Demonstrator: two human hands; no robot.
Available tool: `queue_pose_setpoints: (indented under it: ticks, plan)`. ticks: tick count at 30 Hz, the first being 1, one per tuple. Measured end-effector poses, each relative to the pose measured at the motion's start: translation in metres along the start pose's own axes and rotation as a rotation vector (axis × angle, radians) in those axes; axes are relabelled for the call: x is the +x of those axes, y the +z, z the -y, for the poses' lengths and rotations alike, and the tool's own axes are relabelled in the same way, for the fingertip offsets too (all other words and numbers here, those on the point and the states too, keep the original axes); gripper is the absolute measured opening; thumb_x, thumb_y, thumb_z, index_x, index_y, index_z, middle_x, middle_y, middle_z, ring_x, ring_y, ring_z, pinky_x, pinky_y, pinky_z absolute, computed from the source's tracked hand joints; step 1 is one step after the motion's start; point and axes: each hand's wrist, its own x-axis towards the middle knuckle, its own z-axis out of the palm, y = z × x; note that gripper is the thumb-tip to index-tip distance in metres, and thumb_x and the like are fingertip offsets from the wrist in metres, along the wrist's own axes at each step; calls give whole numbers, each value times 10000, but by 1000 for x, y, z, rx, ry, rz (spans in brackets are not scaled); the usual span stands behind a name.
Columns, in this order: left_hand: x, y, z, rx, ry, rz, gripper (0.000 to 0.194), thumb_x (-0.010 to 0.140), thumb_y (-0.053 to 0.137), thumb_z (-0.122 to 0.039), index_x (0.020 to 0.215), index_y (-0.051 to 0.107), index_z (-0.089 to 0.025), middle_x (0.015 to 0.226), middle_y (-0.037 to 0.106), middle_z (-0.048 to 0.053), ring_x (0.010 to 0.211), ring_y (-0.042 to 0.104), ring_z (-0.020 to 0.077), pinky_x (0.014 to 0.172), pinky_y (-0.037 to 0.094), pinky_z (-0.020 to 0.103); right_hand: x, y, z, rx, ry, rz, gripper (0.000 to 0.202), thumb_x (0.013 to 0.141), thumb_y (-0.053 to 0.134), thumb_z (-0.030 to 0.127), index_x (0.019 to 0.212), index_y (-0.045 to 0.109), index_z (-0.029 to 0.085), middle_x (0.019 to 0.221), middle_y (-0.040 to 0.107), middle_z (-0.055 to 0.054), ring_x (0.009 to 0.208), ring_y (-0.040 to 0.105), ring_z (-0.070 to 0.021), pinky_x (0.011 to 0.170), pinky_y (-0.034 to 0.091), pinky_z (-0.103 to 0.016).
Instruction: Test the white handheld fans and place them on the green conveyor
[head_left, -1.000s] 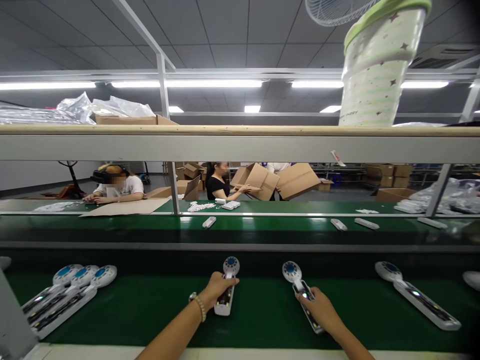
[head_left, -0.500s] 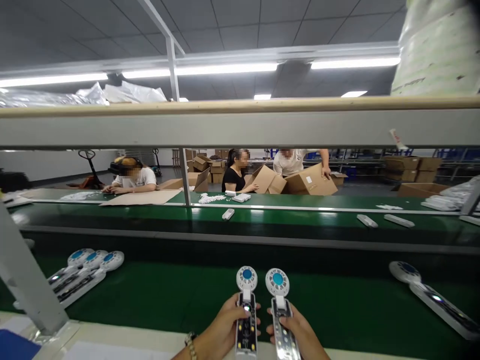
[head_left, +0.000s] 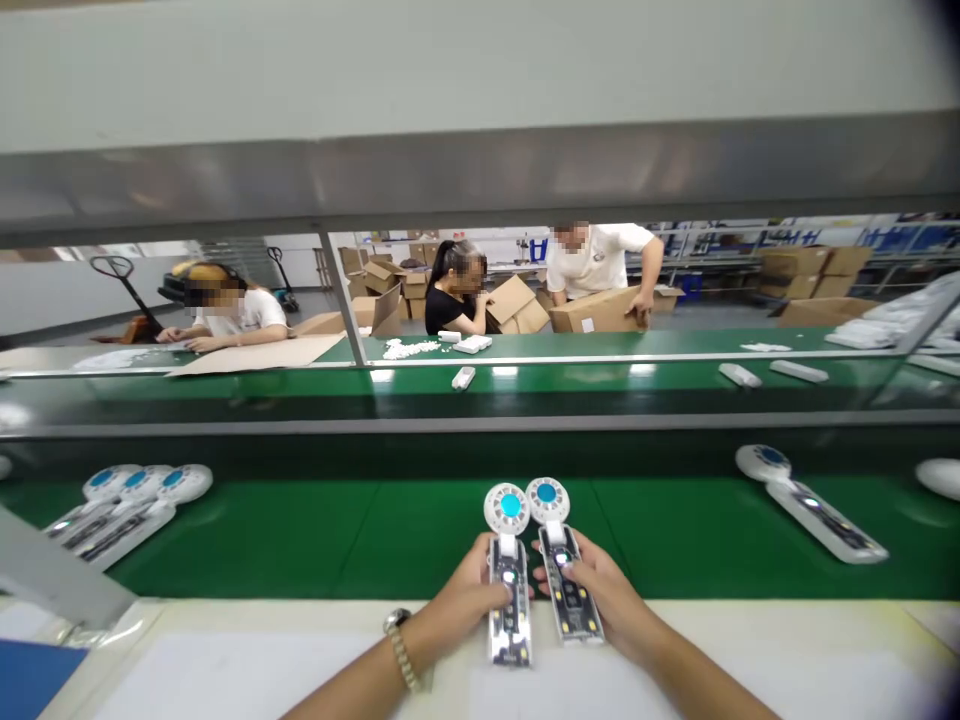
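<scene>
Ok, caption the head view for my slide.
Left hand and right hand each hold a white, round-headed plastic device at a green belt.

Open belt (head_left: 300, 535) lies left of the left hand (head_left: 466, 603) as far as three wands (head_left: 139, 512), with a slanting post (head_left: 56, 560) in front of them. Right of the right hand (head_left: 609, 597), the way is free until a lone wand (head_left: 825, 516). The left-hand wand (head_left: 510, 630) and right-hand wand (head_left: 574, 600) leave little gap between them; ahead a rail (head_left: 600, 422) crosses, and a shelf (head_left: 480, 80) bars upward reach.
</scene>
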Motion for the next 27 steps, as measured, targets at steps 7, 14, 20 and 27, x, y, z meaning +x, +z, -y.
queue_pose_setpoints:
  ticks: [7,14,20,27]
  plan:
    - [1,4,-7,-3,-54,-9,487,607,658,-115,1028,417,-154,959,576,65,826,637,217,778,466,381,-5,5,13,-4,35,12,372,602,708,241,959,618,187,827,695,-56,764,647,-196,722,481,-313]
    - [0,5,-10,-10,-85,-16,488,599,683,-130,1008,418,-158,903,589,58,818,637,218,780,473,394,-5,5,15,-53,45,9,382,632,703,268,990,595,192,822,684,-52,792,633,-196,746,469,-323]
    - [2,5,-14,-16,-93,-72,469,600,688,-133,1011,463,-147,940,580,78,809,619,205,748,466,368,-6,-1,12,-105,30,66,416,668,704,307,1047,562,213,856,666,-58,840,631,-224,787,461,-375]
    - [-1,7,-17,16,-70,-49,498,600,715,-166,1029,463,-156,994,577,86,848,602,206,811,434,387,-5,-1,10,-103,28,52,454,667,692,281,1091,538,221,887,664,-57,881,637,-251,812,462,-415]
